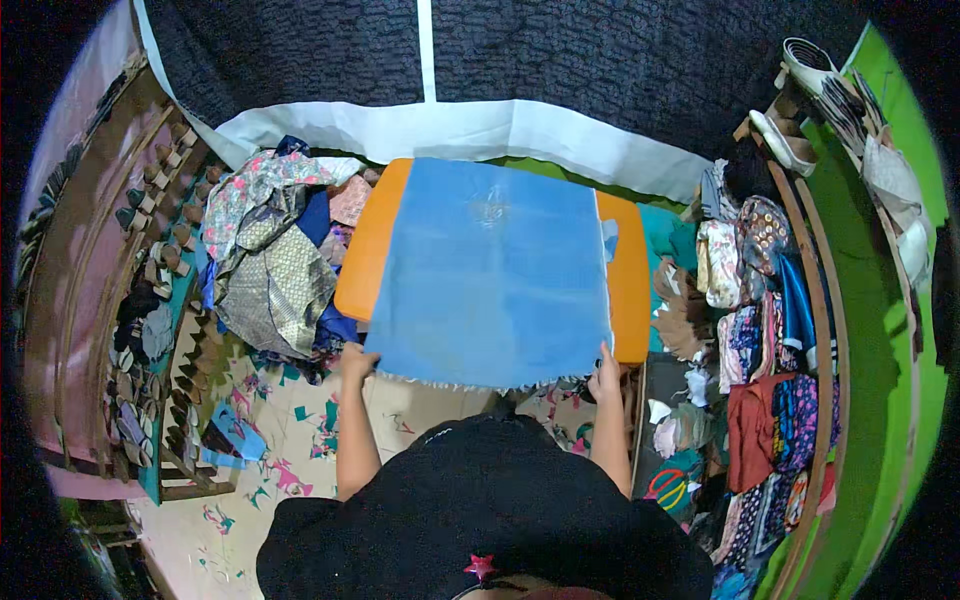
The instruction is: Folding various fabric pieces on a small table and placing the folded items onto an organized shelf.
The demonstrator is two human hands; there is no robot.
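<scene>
A blue piece of cloth (490, 290) lies spread over an orange tabletop (630, 285). Its near edge is frayed and hangs slightly past the table toward me. At the cloth's near left corner, my left hand (357, 364) is closed on the edge, thumb pointing inward. My right hand (605, 378) pinches the near right corner, with the thumb up along the side edge. A paler worn patch shows near the cloth's far end. Orange table surface shows on both sides of the cloth.
A heap of patterned fabrics (275, 280) sits left of the table. Racks of shoes (150, 270) line the left wall. Folded clothes (755, 400) fill shelving on the right, near red and yellow handles (668, 488). Fabric scraps (290, 478) litter the floor.
</scene>
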